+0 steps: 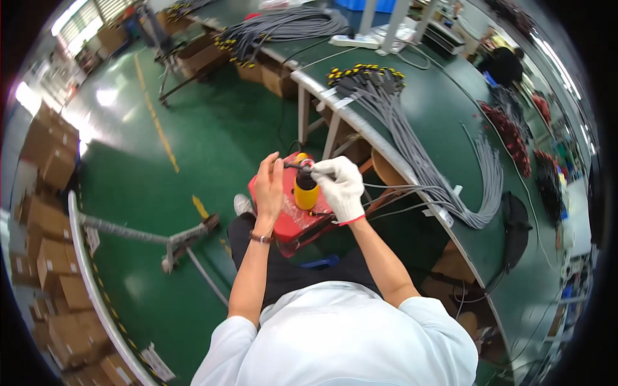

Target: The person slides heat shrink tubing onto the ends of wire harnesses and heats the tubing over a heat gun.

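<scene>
- One dark cable end (294,166): our bare left hand (268,192) and gloved right hand (342,191) both pinch it.
- It lies crosswise between them, near the yellow cylinder (306,197).

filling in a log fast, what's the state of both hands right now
Left hand: at a small dark piece; whether gripping it cannot be told.
Right hand: gloved, fingers closed on the small dark piece.

A green-topped table (438,103) runs along my right, bearing a near bundle of grey cables (402,138), 1 more grey bundle (290,26) farther off, and a white power strip (354,42). In front of me, a red stool (283,233) carries a yellow-and-black cylinder (306,196) and some clear film (291,209).
</scene>
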The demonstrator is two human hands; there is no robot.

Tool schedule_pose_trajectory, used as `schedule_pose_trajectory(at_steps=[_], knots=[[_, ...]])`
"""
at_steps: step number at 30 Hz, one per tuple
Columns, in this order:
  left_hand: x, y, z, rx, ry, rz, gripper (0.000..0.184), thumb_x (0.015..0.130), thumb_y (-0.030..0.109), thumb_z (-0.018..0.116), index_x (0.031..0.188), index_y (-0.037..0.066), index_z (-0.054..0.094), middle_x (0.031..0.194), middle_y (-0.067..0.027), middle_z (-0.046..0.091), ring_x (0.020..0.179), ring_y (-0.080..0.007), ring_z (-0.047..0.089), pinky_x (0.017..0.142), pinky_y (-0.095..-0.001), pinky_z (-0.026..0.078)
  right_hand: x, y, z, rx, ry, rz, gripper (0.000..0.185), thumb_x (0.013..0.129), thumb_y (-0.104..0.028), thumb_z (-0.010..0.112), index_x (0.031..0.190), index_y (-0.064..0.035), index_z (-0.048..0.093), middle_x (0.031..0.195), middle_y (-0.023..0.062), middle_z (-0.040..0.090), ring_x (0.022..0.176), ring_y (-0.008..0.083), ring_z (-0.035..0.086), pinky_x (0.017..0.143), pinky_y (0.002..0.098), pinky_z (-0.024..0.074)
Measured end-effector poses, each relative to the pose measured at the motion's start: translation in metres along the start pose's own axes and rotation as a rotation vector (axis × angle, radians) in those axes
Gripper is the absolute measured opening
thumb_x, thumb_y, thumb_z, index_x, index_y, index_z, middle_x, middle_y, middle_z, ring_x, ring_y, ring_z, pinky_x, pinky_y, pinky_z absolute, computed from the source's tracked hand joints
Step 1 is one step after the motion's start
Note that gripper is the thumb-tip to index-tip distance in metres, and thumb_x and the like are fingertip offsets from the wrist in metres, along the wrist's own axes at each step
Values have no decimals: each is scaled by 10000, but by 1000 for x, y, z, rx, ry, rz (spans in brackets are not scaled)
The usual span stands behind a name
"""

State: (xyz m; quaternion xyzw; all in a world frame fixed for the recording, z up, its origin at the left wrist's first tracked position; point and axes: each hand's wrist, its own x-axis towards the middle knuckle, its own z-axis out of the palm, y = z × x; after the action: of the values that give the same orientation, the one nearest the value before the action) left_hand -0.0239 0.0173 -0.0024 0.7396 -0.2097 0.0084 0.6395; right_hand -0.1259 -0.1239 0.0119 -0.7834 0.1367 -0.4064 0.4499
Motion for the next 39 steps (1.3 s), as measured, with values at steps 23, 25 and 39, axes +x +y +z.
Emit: schedule_pose_trajectory(at_steps=[23,25,39], knots=[[-1,30,-27,162,-186,82,268,1095,231,411,1029,11,549,781,-129,586,685,-257,575,649,-377,465,-12,-26,-5,4,-57,-20,173,755,19,806,893,-58,735,845,55,708,763,148,696,688,274,556],[0,31,-30,-43,-253,-84,243,1080,223,466,1074,23,604,767,-38,584,662,-115,540,610,-286,440,-12,-29,-7,46,-72,126,168,763,14,803,901,-53,734,848,48,714,757,127,694,697,264,558],[11,30,-54,-3,-421,77,234,930,14,679,1163,-9,688,983,-33,673,859,-77,625,788,-235,517,-9,-19,-15,110,-147,212,142,788,9,796,899,-36,719,870,51,715,781,104,698,727,262,564]])
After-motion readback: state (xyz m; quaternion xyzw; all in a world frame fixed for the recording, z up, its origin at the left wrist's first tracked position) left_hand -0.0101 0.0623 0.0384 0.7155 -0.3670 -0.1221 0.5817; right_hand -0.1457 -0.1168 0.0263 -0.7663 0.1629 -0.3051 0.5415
